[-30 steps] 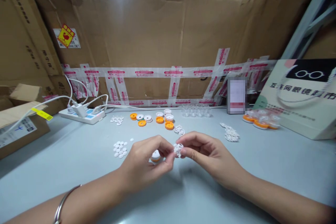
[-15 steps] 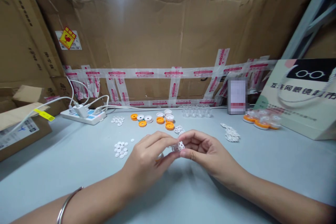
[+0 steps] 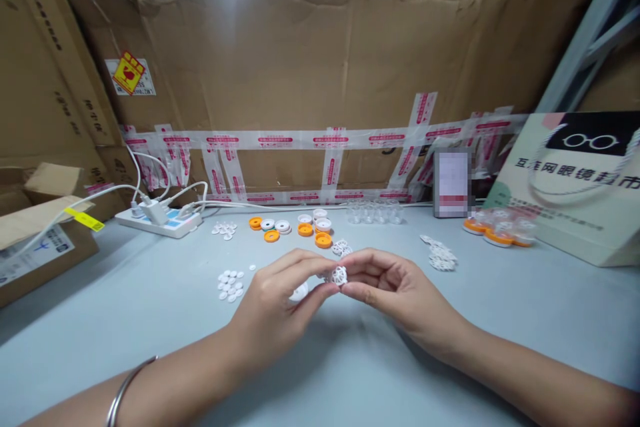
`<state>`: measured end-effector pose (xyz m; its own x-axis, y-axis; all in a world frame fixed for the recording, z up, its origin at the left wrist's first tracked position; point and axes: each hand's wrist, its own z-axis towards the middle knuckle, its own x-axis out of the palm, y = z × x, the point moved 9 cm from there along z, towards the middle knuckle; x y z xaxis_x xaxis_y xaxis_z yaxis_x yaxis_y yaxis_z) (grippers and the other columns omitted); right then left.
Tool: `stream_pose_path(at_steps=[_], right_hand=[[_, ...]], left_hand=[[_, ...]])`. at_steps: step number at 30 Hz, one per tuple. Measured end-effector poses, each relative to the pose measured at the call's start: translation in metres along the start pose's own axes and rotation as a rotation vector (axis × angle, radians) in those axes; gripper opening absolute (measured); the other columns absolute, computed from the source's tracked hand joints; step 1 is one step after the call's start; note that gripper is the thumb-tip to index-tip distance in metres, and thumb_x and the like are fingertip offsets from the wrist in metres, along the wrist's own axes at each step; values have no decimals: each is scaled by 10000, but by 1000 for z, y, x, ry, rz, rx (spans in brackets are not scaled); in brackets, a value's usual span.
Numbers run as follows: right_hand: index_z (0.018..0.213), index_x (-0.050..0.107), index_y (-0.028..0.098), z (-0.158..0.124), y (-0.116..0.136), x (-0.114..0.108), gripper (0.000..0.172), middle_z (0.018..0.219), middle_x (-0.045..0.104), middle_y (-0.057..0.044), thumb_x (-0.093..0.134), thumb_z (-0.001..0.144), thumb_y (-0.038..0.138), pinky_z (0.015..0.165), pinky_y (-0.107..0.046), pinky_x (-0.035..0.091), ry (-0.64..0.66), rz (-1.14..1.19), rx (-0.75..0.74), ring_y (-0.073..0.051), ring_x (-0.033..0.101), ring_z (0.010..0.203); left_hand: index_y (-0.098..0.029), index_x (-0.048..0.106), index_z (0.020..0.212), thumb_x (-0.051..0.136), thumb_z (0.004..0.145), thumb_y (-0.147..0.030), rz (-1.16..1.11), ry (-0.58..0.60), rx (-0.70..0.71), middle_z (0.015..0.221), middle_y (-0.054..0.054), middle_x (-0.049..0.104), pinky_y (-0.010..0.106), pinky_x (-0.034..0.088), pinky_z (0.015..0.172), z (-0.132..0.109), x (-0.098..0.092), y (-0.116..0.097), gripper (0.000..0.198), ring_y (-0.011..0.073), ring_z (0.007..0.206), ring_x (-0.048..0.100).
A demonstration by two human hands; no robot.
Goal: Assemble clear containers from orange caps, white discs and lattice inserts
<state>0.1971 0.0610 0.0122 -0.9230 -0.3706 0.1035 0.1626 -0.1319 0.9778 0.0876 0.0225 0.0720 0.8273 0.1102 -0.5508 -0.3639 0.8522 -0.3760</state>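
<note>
A small white openwork plastic piece (image 3: 339, 275) is held between my two hands above the table. My left hand (image 3: 280, 297) pinches it from the left with thumb and fingers. From the other side, the thumb and fingertips of my right hand (image 3: 395, 287) close on its edge. A white rounded part (image 3: 300, 291) shows in the gap behind my left thumb; I cannot tell whether it is held or lies on the table. Just beyond my fingers is a little pile of white openwork pieces (image 3: 342, 248). Several small white discs (image 3: 231, 285) lie left of my left hand.
Orange and white round rings (image 3: 323, 239) stand farther back, near clear plastic cups (image 3: 375, 212). More white openwork pieces (image 3: 443, 257) lie to the right. A power strip (image 3: 165, 221), a phone (image 3: 451, 183), a paper bag (image 3: 575, 193) and a large cardboard box (image 3: 300, 67) border the table.
The openwork piece has turned and shifted slightly left in my fingers, its patterned side now more visible. Behind my left thumb, white shows where some orange was.
</note>
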Motion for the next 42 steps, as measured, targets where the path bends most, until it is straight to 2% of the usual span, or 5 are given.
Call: stream_pose_path(at_steps=[22, 29, 32, 36, 42], right_hand=[[734, 692, 182, 2, -22, -2, 123, 740, 685, 16, 747, 661, 264, 756, -210, 488, -23, 264, 218, -79, 621, 718], [812, 609, 187, 1, -25, -5, 278, 663, 669, 31, 783, 605, 252, 699, -219, 451, -84, 219, 206, -84, 606, 656], [849, 563, 202, 1, -24, -8, 330, 677, 665, 36, 777, 608, 272, 690, -245, 445, -108, 176, 176, -100, 608, 656], [799, 553, 198, 5, -23, -19, 312, 688, 654, 37, 772, 600, 296, 653, -239, 436, -166, 54, 153, -108, 607, 661], [739, 607, 170, 13, -29, -32, 297, 730, 657, 10, 784, 557, 324, 646, -244, 442, -216, -49, 167, -117, 601, 678]], left_hand=[[-149, 658, 923, 598, 781, -94, -20, 46, -55, 845, 57, 672, 236, 507, 693, 0, 8, 11, 163, 139, 765, 631], [-160, 650, 923, 578, 801, -139, 34, 56, -27, 834, 56, 668, 277, 512, 677, 0, 12, 10, 143, 152, 753, 628], [-169, 628, 980, 594, 795, -187, 55, 119, -27, 894, 71, 667, 307, 509, 722, 0, 15, 12, 189, 170, 809, 625], [-201, 553, 1115, 700, 689, -323, 112, 269, -74, 1088, 97, 606, 359, 470, 832, 0, 5, 23, 467, 218, 978, 578], [-196, 576, 1039, 722, 594, -405, 235, 621, -448, 1009, 72, 603, 295, 457, 696, -20, -4, 64, 513, 229, 872, 576]])
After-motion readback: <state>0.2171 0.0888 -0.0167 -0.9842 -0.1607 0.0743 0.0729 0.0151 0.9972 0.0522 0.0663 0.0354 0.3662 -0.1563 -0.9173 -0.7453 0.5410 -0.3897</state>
